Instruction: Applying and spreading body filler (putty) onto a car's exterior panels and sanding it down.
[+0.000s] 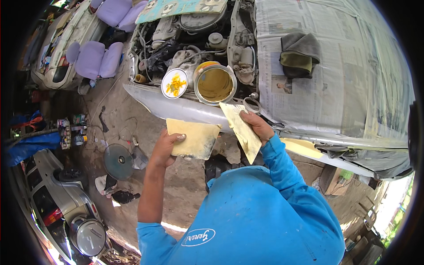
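My left hand [168, 148] grips a flat, pale yellow square board [198, 139] with a dark smudge along its lower edge, thumb on top. My right hand [256, 124] holds a second pale yellow piece [238, 137], narrower at the bottom and tilted, with whitish smears. Just beyond them, on the car's front edge, an open round can [215, 85] contains yellowish-brown paste. Beside it a white lid [168, 80] carries bright yellow lumps. A metal ring-like object [251, 105] lies right of the can.
An open engine bay [181, 48] adjoins newspaper-covered bodywork [331, 106] bearing a dark cloth [299, 51]. Lilac seats [86, 62] stand at upper left. On the floor [123, 198] are a round glass disc [118, 161], cables and scraps. A silver vehicle [62, 212] is at lower left.
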Demonstrator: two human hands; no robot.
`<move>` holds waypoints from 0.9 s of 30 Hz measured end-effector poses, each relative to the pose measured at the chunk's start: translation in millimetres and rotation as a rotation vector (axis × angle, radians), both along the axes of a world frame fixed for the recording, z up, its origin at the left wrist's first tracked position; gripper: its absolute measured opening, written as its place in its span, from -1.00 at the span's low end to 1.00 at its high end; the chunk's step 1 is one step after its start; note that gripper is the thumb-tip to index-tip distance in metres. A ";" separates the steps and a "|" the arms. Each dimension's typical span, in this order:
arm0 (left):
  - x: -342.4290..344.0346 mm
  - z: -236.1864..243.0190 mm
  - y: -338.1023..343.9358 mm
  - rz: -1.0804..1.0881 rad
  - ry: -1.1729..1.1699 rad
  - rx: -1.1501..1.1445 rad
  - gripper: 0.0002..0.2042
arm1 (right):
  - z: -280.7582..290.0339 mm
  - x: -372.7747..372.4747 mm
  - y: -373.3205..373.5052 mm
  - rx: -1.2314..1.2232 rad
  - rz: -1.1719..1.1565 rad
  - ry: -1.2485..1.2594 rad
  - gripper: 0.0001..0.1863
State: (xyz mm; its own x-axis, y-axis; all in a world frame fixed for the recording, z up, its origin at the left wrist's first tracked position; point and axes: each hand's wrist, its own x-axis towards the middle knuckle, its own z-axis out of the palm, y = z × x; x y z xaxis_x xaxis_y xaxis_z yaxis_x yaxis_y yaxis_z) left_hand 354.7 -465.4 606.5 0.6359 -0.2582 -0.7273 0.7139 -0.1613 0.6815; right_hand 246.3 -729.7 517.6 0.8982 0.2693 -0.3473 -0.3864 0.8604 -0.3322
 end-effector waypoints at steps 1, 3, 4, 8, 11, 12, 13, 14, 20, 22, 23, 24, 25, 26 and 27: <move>1.0 1.5 1.4 -0.005 0.000 0.002 -0.54 | 2.6 -0.3 -3.1 0.002 -0.005 0.000 -0.53; -1.8 9.6 6.1 0.002 -0.046 -0.110 -0.59 | 6.4 1.5 -10.7 -0.011 -0.067 0.037 -0.53; -7.0 16.3 7.4 -0.006 -0.046 -0.109 -0.59 | -12.1 -0.7 -16.9 -0.012 -0.038 0.045 -0.52; -33.9 51.5 -15.4 -0.426 -0.703 0.151 -0.61 | -9.6 1.0 -10.6 0.029 -0.092 0.049 -0.51; -55.2 51.2 -35.7 -0.725 -1.227 0.298 -0.57 | -18.4 6.7 -3.3 0.147 -0.219 0.094 -0.53; -59.5 46.4 -39.4 -0.813 -1.389 0.339 -0.54 | -16.0 7.6 -1.9 0.165 -0.248 0.083 -0.54; -64.2 41.0 -41.2 -0.813 -1.389 0.341 -0.54 | -13.1 10.0 0.4 0.166 -0.247 0.082 -0.54; -68.6 33.8 -42.1 -0.810 -1.427 0.361 -0.53 | -11.2 12.7 2.2 0.214 -0.251 0.063 -0.54; -75.3 19.6 -36.3 -0.761 -1.444 0.338 -0.56 | -8.1 17.4 2.6 0.323 -0.212 0.043 -0.52; -75.4 21.1 -34.0 -0.786 -1.442 0.350 -0.57 | -5.6 18.2 3.2 0.350 -0.206 0.074 -0.53; -74.7 22.8 -32.8 -0.784 -1.440 0.353 -0.57 | -5.3 18.4 2.6 0.347 -0.216 0.089 -0.53; -73.1 25.2 -31.7 -0.815 -1.458 0.365 -0.56 | -4.7 18.9 2.1 0.343 -0.227 0.103 -0.53; -72.0 27.1 -30.3 -0.846 -1.475 0.374 -0.56 | -2.5 19.2 1.8 0.344 -0.226 0.105 -0.53; -71.0 29.0 -28.7 -0.846 -1.473 0.374 -0.56 | 0.8 19.7 1.1 0.329 -0.217 0.097 -0.53; -69.9 30.8 -27.1 -0.855 -1.472 0.383 -0.58 | 2.2 20.2 0.2 0.313 -0.208 0.088 -0.53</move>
State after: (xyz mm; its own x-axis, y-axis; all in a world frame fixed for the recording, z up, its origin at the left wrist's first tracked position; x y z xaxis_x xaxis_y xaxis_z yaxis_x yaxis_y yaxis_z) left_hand 284.8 -492.5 637.3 0.5531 -0.8117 0.1879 -0.7783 -0.4228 0.4641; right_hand 266.6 -729.5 519.8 0.9152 0.1895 -0.3558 -0.2079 0.9781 -0.0138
